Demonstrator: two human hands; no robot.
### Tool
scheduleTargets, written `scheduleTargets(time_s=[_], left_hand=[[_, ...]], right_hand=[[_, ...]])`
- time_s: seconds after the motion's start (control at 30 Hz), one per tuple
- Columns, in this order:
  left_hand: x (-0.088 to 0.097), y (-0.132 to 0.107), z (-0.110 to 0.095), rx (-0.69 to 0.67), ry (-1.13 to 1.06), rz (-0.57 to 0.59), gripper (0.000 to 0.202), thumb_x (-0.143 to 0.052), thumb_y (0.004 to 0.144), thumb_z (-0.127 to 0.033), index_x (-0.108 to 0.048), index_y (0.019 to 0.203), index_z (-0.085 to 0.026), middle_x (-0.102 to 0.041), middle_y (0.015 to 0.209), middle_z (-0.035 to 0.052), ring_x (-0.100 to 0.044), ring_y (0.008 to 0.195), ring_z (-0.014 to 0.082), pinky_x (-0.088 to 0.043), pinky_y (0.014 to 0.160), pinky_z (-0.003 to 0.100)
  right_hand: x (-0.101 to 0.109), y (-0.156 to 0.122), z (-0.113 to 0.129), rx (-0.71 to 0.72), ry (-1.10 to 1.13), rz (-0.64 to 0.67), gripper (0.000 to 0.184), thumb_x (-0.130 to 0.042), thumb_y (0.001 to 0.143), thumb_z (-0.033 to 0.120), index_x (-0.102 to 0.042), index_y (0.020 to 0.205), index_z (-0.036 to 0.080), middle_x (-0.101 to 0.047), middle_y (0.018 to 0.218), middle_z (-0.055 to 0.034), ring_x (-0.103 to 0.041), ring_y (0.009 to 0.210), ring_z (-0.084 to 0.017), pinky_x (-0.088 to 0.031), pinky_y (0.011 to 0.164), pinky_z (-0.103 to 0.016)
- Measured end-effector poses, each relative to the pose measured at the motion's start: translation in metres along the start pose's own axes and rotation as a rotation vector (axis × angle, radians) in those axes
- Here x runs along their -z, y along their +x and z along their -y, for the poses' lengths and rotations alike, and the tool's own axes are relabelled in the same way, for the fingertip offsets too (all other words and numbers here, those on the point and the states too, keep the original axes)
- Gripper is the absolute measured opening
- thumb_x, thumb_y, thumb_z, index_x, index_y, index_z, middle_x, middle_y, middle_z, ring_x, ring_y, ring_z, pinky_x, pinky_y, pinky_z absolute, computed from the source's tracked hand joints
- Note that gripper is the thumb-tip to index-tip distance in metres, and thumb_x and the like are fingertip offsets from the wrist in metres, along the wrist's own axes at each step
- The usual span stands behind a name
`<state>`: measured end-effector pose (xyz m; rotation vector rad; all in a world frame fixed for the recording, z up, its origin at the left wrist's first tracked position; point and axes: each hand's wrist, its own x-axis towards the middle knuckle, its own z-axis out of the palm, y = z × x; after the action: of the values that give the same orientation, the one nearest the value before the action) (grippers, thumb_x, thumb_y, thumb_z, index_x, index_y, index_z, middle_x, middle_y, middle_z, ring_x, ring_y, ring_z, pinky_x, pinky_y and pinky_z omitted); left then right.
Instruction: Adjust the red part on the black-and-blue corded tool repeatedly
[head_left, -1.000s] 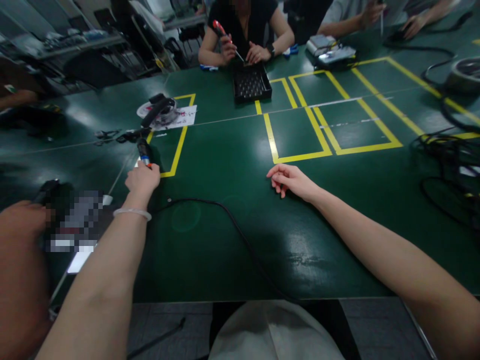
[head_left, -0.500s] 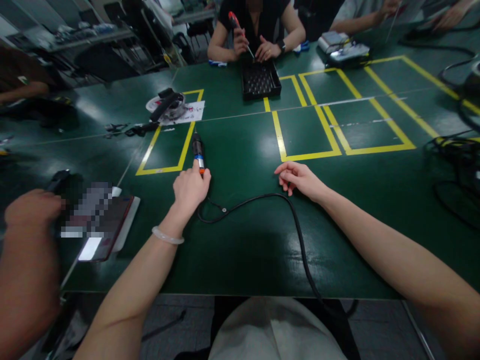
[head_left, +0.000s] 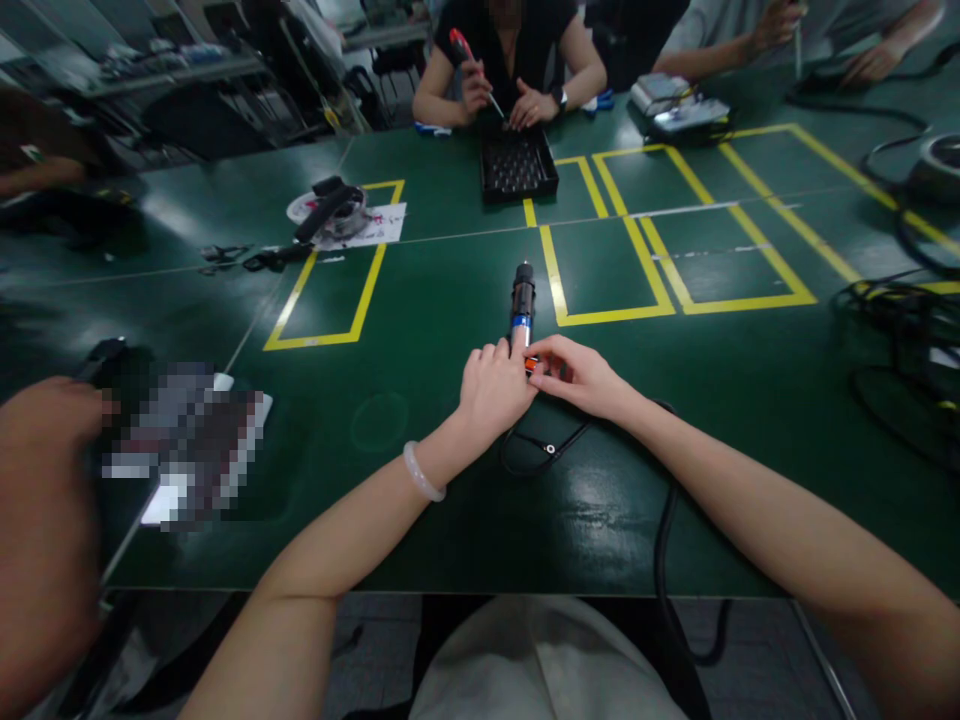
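An electric screwdriver (head_left: 523, 295) with a black front, a blue band and an orange rear end lies on the green table, its tip pointing away from me. My left hand (head_left: 496, 382) is wrapped over its rear part, the index finger stretched along the body. From the right, my right hand (head_left: 581, 375) has its thumb and fingers at the orange end, touching it or very near. A black cable (head_left: 664, 520) runs back from the tool, under my right wrist and over the table's front edge. A small ring terminal (head_left: 550, 449) shows beside the thin cable loop.
Yellow tape outlines (head_left: 615, 320) mark the table (head_left: 450, 520). Across from me a co-worker holds a red screwdriver (head_left: 459, 45) over a black tray (head_left: 519, 195). A tape roll (head_left: 341, 212) lies back left, a phone (head_left: 225, 450) at left by another person's arm, coiled cables (head_left: 892, 320) at right.
My left hand has carried the electric screwdriver rightward to my right hand, whose fingers now meet its rear end. The cable has shifted right with it.
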<state>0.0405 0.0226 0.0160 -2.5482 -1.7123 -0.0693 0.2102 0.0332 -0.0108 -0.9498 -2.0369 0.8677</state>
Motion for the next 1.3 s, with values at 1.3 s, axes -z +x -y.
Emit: scheduleTargets(time_s=[1.3], left_hand=[[-0.018, -0.005, 0.014, -0.108, -0.296, -0.031, 0.073, -0.046, 0.094, -0.047, -0.026, 0.155, -0.01, -0.041, 0.151, 0.0205, -0.049, 0.127, 0.0326, -0.042, 0.101, 0.043]], right_hand=[[0.012, 0.004, -0.013, -0.469, 0.68, 0.038, 0.027, -0.076, 0.08, 0.038, -0.066, 0.093, 0.016, -0.062, 0.069, 0.0012, -0.052, 0.051, -0.007, -0.039, 0.041, -0.017]])
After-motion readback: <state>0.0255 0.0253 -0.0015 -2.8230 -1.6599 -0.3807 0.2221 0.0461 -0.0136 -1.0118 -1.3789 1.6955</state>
